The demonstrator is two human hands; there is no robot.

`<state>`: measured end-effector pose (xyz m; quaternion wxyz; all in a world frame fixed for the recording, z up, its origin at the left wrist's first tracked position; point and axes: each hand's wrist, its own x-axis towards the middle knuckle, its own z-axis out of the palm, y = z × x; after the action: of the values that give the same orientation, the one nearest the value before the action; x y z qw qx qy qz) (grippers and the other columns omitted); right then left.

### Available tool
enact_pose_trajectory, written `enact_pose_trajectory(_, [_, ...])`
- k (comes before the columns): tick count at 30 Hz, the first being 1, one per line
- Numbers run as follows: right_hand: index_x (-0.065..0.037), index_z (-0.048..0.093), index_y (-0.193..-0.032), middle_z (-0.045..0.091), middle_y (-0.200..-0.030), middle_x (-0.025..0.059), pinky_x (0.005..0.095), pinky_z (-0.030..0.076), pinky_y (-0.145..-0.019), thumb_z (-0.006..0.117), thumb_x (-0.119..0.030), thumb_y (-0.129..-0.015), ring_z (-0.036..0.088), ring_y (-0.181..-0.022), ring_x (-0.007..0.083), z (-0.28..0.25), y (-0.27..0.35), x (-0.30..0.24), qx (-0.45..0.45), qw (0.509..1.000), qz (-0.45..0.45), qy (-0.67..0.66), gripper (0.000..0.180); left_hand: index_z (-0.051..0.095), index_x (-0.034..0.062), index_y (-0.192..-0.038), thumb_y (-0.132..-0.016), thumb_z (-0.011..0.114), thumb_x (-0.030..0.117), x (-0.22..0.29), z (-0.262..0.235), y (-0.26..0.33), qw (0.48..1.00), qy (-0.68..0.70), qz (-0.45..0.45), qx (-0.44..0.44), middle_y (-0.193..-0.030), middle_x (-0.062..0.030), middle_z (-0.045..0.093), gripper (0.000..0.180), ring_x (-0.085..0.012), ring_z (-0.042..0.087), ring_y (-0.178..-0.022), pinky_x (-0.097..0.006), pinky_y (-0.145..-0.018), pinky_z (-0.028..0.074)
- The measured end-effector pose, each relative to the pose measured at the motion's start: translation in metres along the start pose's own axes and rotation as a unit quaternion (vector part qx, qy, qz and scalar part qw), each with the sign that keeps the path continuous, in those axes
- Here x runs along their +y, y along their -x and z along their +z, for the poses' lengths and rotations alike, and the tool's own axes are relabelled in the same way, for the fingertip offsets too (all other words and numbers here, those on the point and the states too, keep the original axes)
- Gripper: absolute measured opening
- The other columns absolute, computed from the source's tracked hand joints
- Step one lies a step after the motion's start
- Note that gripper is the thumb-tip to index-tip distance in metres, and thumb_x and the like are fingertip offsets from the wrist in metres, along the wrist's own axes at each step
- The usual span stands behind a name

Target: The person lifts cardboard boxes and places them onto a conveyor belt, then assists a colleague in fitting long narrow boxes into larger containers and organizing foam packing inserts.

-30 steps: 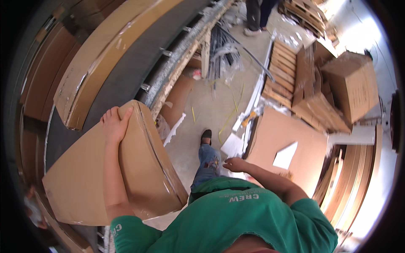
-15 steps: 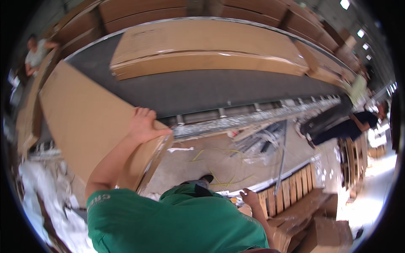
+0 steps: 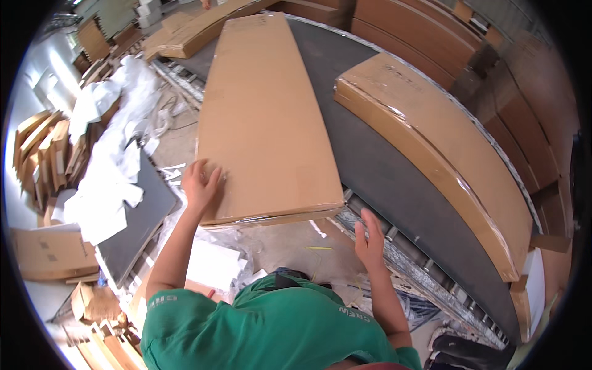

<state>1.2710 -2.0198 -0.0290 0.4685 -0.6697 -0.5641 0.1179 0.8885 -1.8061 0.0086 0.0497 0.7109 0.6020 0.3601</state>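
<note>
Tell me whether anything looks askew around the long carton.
The long flat carton overhangs the black conveyor belt, its near end unsupported, with only the left hand on it. White packing sheets lie strewn on the floor.

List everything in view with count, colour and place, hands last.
long flat carton: one, brown, end overhanging the belt edge
conveyor belt: one, dark grey, centre right
second carton: one, brown, taped, on the belt at right
dark panel: one, grey-black, on the floor at left
white wrapping: a heap, left floor
left hand: open, flat on the long flat carton's near corner
right hand: open, by the belt's rollers, holding nothing
</note>
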Motion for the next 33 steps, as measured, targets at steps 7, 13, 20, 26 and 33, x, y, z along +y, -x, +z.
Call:
enact_pose_trajectory(7, [0.004,0.052,-0.121,0.048,-0.128,0.0282,0.0476,0.042,-0.094,0.057,-0.021,-0.087,0.050,-0.111,0.0452,0.067,-0.080,-0.018,0.007,0.986,-0.168,0.000,0.042,0.043,0.0024,-0.132,-0.088,0.062,0.033,-0.027,-0.025,0.054,0.777,0.465,-0.394,-0.155,-0.117,-0.0107,0.058,0.057,-0.0194,0.057,-0.104,-0.031,-0.091,0.045])
enact_pose_trajectory(13, [0.007,0.062,-0.101,0.058,-0.116,0.0277,0.0443,0.047,-0.087,0.052,-0.011,-0.087,0.058,-0.098,0.0426,0.062,-0.082,-0.012,0.056,0.984,-0.169,-0.006,0.025,0.047,0.0021,-0.127,-0.086,0.064,0.027,-0.007,-0.024,0.068,0.738,0.493,-0.450,-0.101,-0.111,-0.0122,0.061,0.050,-0.0227,0.062,-0.098,-0.034,-0.084,0.051])
enact_pose_trajectory(20, [0.009,0.063,-0.100,0.061,-0.114,0.0238,0.0441,0.048,-0.086,0.050,-0.008,-0.087,0.058,-0.099,0.0399,0.045,-0.145,0.022,0.028,0.995,-0.093,-0.002,0.024,0.049,0.0019,-0.126,-0.083,0.068,0.015,0.048,0.014,0.047,0.695,0.501,-0.515,-0.030,-0.112,-0.0114,0.062,0.049,-0.0226,0.062,-0.099,-0.034,-0.086,0.051])
enact_pose_trajectory(26, [0.006,0.058,-0.112,0.055,-0.124,0.0207,0.0473,0.033,-0.101,0.041,-0.010,-0.094,0.042,-0.122,0.0395,0.061,-0.247,0.062,0.074,0.976,-0.177,0.103,0.029,0.051,0.0025,-0.122,-0.086,0.068,0.015,0.060,0.080,-0.016,0.675,0.563,-0.477,-0.002,-0.108,-0.0080,0.062,0.042,-0.0166,0.060,-0.098,-0.030,-0.087,0.048])
enact_pose_trajectory(33, [0.002,0.060,-0.110,0.053,-0.128,0.0176,0.0487,0.028,-0.105,0.040,-0.013,-0.096,0.038,-0.125,0.0398,0.056,-0.290,0.095,0.096,0.966,-0.171,0.166,0.028,0.045,0.0058,-0.120,-0.089,0.066,0.026,0.078,0.118,-0.032,0.716,0.540,-0.443,-0.003,-0.111,-0.0074,0.057,0.043,-0.0156,0.055,-0.099,-0.029,-0.089,0.043])
